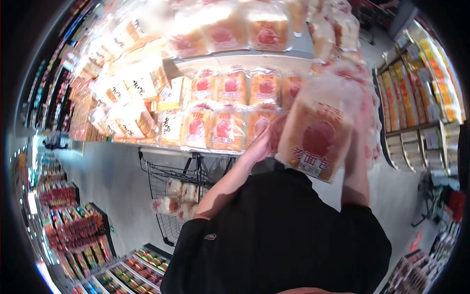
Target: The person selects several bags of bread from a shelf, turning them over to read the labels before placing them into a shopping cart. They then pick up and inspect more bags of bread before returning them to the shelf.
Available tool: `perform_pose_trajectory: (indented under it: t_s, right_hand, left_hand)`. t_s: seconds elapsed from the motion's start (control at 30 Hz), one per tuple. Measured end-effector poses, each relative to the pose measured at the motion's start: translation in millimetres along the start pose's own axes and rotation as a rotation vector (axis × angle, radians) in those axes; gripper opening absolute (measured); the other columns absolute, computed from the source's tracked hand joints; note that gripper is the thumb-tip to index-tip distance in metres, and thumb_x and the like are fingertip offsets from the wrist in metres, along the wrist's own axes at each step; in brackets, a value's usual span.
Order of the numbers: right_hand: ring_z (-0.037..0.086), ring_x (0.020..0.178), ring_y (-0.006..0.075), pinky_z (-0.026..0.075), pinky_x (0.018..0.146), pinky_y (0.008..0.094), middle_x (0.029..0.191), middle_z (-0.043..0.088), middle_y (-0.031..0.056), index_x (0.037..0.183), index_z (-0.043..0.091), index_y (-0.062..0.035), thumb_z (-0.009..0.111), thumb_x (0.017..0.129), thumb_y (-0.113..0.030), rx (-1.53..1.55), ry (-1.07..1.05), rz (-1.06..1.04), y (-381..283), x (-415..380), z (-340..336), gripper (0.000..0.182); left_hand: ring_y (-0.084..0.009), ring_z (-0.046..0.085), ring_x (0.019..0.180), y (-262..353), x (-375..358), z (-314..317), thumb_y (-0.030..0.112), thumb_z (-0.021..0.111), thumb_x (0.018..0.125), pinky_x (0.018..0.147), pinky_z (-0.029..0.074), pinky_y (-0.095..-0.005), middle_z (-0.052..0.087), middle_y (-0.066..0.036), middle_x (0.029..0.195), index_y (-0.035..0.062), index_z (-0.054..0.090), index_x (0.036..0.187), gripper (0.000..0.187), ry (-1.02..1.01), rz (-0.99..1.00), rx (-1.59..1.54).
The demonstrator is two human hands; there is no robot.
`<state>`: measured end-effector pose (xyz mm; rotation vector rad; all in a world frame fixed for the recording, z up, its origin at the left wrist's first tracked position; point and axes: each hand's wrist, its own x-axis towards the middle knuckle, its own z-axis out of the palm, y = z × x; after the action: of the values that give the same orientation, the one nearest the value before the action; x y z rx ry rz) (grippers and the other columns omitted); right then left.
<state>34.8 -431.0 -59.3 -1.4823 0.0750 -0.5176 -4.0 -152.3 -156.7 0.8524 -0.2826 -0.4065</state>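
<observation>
Both hands, left hand (pixel 264 142) and right hand (pixel 356 147), clasp a bread bag (pixel 316 142), hiding the shelf loaves (pixel 227 130); shopping cart (pixel 176 196) stands near left.

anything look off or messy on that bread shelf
Nothing stands out. The bagged loaves on the shelf sit in neat upright rows, and the bread bag held between the left hand and right hand looks intact.

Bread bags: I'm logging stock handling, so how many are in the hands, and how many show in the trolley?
Bread bag held up between the left hand and right hand: 1
Bread bags in the wire trolley, blurred, roughly: 4, such as one
Total: about 5
</observation>
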Motion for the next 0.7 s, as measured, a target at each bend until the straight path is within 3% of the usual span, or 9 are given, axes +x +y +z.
perform_pose_trajectory:
  t_s: [0.1, 0.13, 0.23, 0.27, 0.37, 0.4, 0.5, 0.57, 0.7]
  right_hand:
    - [0.057, 0.110, 0.0169, 0.048, 0.091, 0.0312, 0.124, 0.057, 0.0102, 0.124, 0.051, -0.0044, 0.054, 0.095, -0.013, 0.094, -0.017, 0.179, 12, -31, 43, 0.030]
    - [0.056, 0.111, 0.0174, 0.048, 0.092, 0.0316, 0.126, 0.056, 0.0104, 0.127, 0.049, -0.0054, 0.052, 0.096, -0.016, 0.147, -0.041, 0.237, 16, -41, 52, 0.033]
    - [0.055, 0.113, 0.0187, 0.047, 0.093, 0.0327, 0.131, 0.053, 0.0112, 0.137, 0.044, -0.0086, 0.047, 0.101, -0.026, 0.275, -0.114, 0.382, 34, -67, 70, 0.040]
    - [0.055, 0.113, 0.0192, 0.047, 0.094, 0.0330, 0.133, 0.051, 0.0114, 0.140, 0.042, -0.0097, 0.045, 0.102, -0.029, 0.292, -0.136, 0.405, 47, -72, 73, 0.042]
    - [0.054, 0.116, 0.0215, 0.046, 0.097, 0.0345, 0.138, 0.047, 0.0100, 0.147, 0.031, -0.0132, 0.035, 0.105, -0.038, 0.304, -0.247, 0.426, 72, -84, 86, 0.050]
    - [0.054, 0.116, 0.0213, 0.046, 0.099, 0.0341, 0.134, 0.050, 0.0078, 0.145, 0.034, -0.0126, 0.035, 0.105, -0.037, 0.310, -0.287, 0.362, 69, -92, 90, 0.047]
    - [0.056, 0.112, 0.0204, 0.048, 0.094, 0.0347, 0.128, 0.054, 0.0073, 0.143, 0.037, -0.0125, 0.034, 0.104, -0.042, 0.638, -0.299, 0.711, 60, -101, 98, 0.049]
    - [0.058, 0.109, 0.0202, 0.050, 0.091, 0.0358, 0.125, 0.055, 0.0072, 0.141, 0.039, -0.0118, 0.032, 0.103, -0.047, 0.666, -0.309, 0.754, 62, -106, 104, 0.053]
    - [0.063, 0.098, 0.0196, 0.055, 0.081, 0.0361, 0.113, 0.061, 0.0077, 0.128, 0.051, -0.0075, 0.044, 0.099, -0.038, 0.880, -0.400, 0.755, 67, -115, 99, 0.043]
  left_hand:
    - [-0.0228, 0.047, 0.128, -18, -18, -25, 0.039, 0.045, 0.101, 0.104, 0.043, -0.0386, 0.044, -0.013, 0.142, 0.0034, 0.032, 0.145, 0.058, 0.036, -0.460, -0.068]
    - [-0.0243, 0.050, 0.126, -5, -26, -15, 0.036, 0.046, 0.100, 0.100, 0.046, -0.0392, 0.045, -0.013, 0.142, 0.0042, 0.034, 0.144, 0.056, 0.004, -0.446, 0.051]
    - [-0.0252, 0.058, 0.116, 9, -41, -22, 0.040, 0.043, 0.100, 0.091, 0.053, -0.0392, 0.054, -0.014, 0.132, 0.0042, 0.039, 0.141, 0.055, 0.225, -0.454, -0.343]
    - [-0.0272, 0.060, 0.113, 17, -46, -34, 0.047, 0.033, 0.101, 0.092, 0.053, -0.0429, 0.057, -0.013, 0.130, 0.0083, 0.046, 0.137, 0.054, 0.182, -0.544, -0.312]
    - [-0.0279, 0.068, 0.095, 37, -46, -42, 0.050, 0.031, 0.100, 0.076, 0.060, -0.0409, 0.064, -0.015, 0.117, 0.0062, 0.051, 0.130, 0.056, -0.105, -0.542, -0.736]
    - [-0.0294, 0.071, 0.079, 51, -47, -29, 0.053, 0.029, 0.099, 0.063, 0.061, -0.0382, 0.067, -0.017, 0.105, 0.0025, 0.053, 0.124, 0.061, 0.083, -0.590, -0.601]
    - [-0.0293, 0.071, 0.077, 80, -44, -5, 0.063, 0.024, 0.097, 0.061, 0.061, -0.0355, 0.067, -0.020, 0.106, -0.0009, 0.050, 0.129, 0.076, 0.220, -0.683, -0.215]
    - [-0.0311, 0.071, 0.077, 87, -45, -10, 0.065, 0.024, 0.096, 0.060, 0.061, -0.0361, 0.066, -0.022, 0.106, -0.0023, 0.048, 0.130, 0.080, 0.215, -0.688, -0.131]
    - [-0.0327, 0.070, 0.077, 94, -48, -10, 0.066, 0.023, 0.095, 0.060, 0.061, -0.0366, 0.063, -0.026, 0.109, -0.0023, 0.043, 0.133, 0.081, 0.206, -0.678, -0.030]
